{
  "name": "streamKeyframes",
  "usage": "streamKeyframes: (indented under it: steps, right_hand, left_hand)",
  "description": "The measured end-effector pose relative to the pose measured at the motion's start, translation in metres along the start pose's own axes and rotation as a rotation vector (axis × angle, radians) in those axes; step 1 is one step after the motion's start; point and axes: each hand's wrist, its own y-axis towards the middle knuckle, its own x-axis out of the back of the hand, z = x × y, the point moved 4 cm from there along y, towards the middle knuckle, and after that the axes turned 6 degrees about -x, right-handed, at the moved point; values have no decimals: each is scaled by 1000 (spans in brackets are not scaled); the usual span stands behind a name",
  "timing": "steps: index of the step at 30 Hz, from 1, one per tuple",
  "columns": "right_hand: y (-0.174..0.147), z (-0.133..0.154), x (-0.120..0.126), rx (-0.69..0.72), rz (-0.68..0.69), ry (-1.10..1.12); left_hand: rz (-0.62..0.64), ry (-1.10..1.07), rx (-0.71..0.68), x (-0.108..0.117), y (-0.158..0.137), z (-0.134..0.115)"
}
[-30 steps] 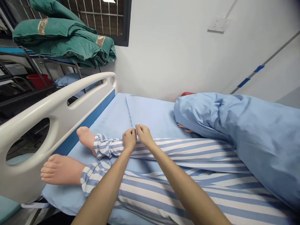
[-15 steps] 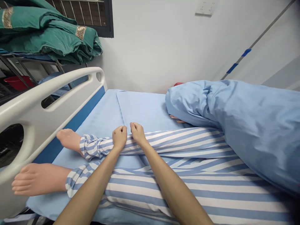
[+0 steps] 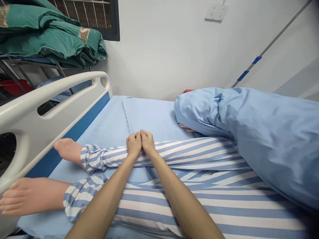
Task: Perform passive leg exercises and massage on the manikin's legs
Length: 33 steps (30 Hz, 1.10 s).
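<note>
My left hand (image 3: 134, 143) is curled into a fist over the far leg of a figure lying on the bed. Beside it, touching, is my right hand (image 3: 147, 142), also closed, thumb side inward. No object shows in either fist; the palms are turned away. Blue-and-white striped trousers (image 3: 194, 149) cover both legs, with bunched cuffs at the ankles. Two bare feet, a far foot (image 3: 68, 151) and a near foot (image 3: 35, 196), have a smooth, mannequin-like surface. A light blue quilt (image 3: 269, 132) covers the upper body, and fingertips (image 3: 186, 128) peek from under its edge.
A cream bed end board (image 3: 74, 83) with cut-out grips stands at the left. Behind it, folded green quilts (image 3: 62, 39) lie on a metal rack. A blue sheet (image 3: 152, 114) covers the mattress. A wall socket (image 3: 216, 12) and a pole with blue bands (image 3: 249, 68) are beyond.
My left fist has moved right until it meets my right fist, closing the gap between them. The whole view has shifted slightly.
</note>
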Motion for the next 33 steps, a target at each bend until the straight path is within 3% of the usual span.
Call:
streamKeyframes:
  steps: [9, 14, 19, 27, 30, 33]
  right_hand:
    - [1, 4, 1, -3, -17, -153]
    - [2, 29, 15, 126, 7, -337]
    - [-2, 14, 34, 92, -28, -299]
    - [-1, -4, 40, 73, -80, -177]
    - [2, -4, 43, 58, -87, -71]
    - [4, -6, 45, 26, -78, 29]
  left_hand:
    - [31, 165, 0, 2, -4, 0]
    - [32, 191, -25, 2, -5, -1]
    - [25, 241, -28, 1, -4, -2]
    - [80, 379, -108, -4, -15, -14]
    - [85, 301, -97, -9, -13, -33]
    - [37, 80, -54, -17, -7, -57]
